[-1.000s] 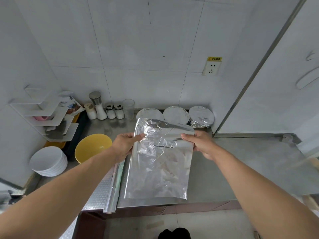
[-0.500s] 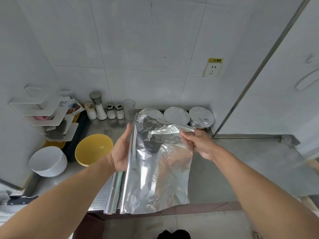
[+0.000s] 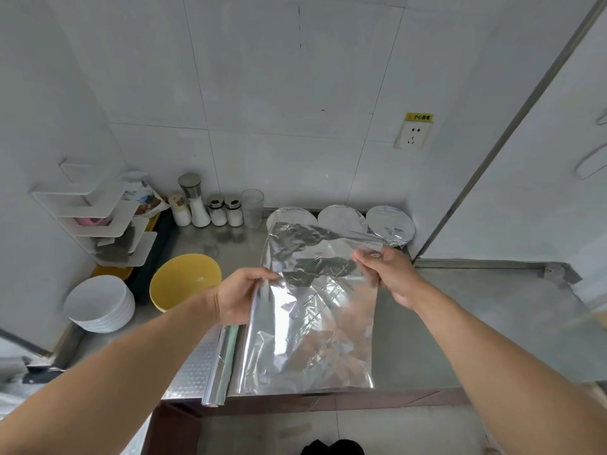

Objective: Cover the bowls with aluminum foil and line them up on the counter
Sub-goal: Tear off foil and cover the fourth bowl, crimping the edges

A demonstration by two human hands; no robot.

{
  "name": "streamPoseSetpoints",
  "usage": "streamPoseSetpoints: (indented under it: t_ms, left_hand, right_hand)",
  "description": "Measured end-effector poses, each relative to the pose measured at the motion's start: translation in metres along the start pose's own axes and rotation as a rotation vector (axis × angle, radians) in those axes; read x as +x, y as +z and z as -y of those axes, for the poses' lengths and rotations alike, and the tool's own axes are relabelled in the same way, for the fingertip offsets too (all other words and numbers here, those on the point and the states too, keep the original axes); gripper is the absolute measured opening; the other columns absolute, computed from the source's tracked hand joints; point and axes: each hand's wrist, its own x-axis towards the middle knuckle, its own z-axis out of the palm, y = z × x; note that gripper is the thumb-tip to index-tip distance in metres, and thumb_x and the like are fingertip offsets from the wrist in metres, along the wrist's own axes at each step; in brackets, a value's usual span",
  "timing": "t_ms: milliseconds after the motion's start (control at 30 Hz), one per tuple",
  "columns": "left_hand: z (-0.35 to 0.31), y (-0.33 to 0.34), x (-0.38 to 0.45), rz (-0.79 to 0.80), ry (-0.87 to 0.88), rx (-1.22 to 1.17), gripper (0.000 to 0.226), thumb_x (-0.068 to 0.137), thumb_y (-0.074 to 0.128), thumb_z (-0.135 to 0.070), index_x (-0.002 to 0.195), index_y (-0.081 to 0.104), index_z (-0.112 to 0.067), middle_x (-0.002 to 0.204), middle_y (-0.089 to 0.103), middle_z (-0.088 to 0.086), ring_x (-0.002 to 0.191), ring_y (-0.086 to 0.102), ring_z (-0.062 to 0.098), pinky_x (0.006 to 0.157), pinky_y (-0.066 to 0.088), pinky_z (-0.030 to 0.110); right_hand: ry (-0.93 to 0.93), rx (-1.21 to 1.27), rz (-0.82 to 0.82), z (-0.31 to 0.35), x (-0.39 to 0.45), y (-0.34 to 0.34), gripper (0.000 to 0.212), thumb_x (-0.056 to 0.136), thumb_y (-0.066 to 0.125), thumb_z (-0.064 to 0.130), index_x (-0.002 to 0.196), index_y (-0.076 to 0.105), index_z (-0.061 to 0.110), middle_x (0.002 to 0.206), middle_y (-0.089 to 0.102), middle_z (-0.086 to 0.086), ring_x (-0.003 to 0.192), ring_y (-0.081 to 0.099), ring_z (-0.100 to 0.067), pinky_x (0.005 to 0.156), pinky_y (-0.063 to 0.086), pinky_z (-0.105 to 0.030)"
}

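Foil sheet (image 3: 312,316) hides the near rim of the left covered bowl (image 3: 290,215) and part of the worktop (image 3: 460,323). Socket label (image 3: 418,117) text too small. Dark shoes (image 3: 331,448) cut off at bottom edge.

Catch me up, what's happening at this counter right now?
A person holds a loose foil sheet up over the counter, the left hand pinching its left edge and the right hand its top right corner. Three foil-covered bowls stand in a row at the back wall. The yellow bowl on the left is uncovered, beside a stack of white bowls. The foil roll lies at the front edge.
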Motion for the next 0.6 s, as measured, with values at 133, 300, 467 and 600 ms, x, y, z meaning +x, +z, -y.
streamPoseSetpoints:
  t_ms: [133, 300, 467, 600]
  left_hand:
    - [0.003, -0.006, 0.000, -0.048, -0.098, 0.107, 0.015, 0.077, 0.072, -0.017, 0.089, 0.074, -0.008, 0.099, 0.069, 0.013, 0.088, 0.069, 0.029, 0.084, 0.054, 0.040]
    - [0.002, -0.008, -0.001, -0.131, -0.124, 0.354, 0.028, 0.060, 0.078, -0.013, 0.079, 0.064, 0.000, 0.090, 0.064, 0.014, 0.097, 0.059, 0.031, 0.091, 0.049, 0.038]
    - [-0.008, 0.005, -0.002, -0.179, -0.103, 0.619, 0.035, 0.060, 0.068, -0.010, 0.094, 0.062, -0.004, 0.094, 0.053, 0.006, 0.090, 0.048, 0.018, 0.086, 0.036, 0.032]
    - [-0.014, 0.001, 0.007, -0.156, -0.139, 0.848, 0.056, 0.043, 0.067, -0.029, 0.095, 0.056, -0.010, 0.093, 0.043, 0.005, 0.090, 0.036, 0.024, 0.082, 0.030, 0.038]
  right_hand:
    - [0.014, 0.071, -0.027, -0.002, -0.002, -0.001, 0.051, 0.073, 0.081, 0.046, 0.106, 0.072, 0.009, 0.076, 0.065, 0.002, 0.073, 0.055, -0.013, 0.061, 0.041, -0.024]
    - [0.070, 0.106, 0.180, 0.006, -0.004, -0.024, 0.038, 0.085, 0.072, 0.033, 0.115, 0.061, 0.013, 0.121, 0.074, -0.004, 0.112, 0.070, -0.020, 0.081, 0.055, -0.032]
    - [0.036, -0.049, 0.255, 0.041, 0.014, -0.038, 0.077, 0.055, 0.088, 0.069, 0.116, 0.069, 0.026, 0.116, 0.072, -0.011, 0.105, 0.068, -0.031, 0.095, 0.046, -0.045]
    - [-0.123, -0.466, 0.179, 0.079, 0.021, -0.025, 0.067, 0.058, 0.081, 0.076, 0.098, 0.070, 0.023, 0.102, 0.071, 0.003, 0.093, 0.065, -0.018, 0.088, 0.047, -0.035]
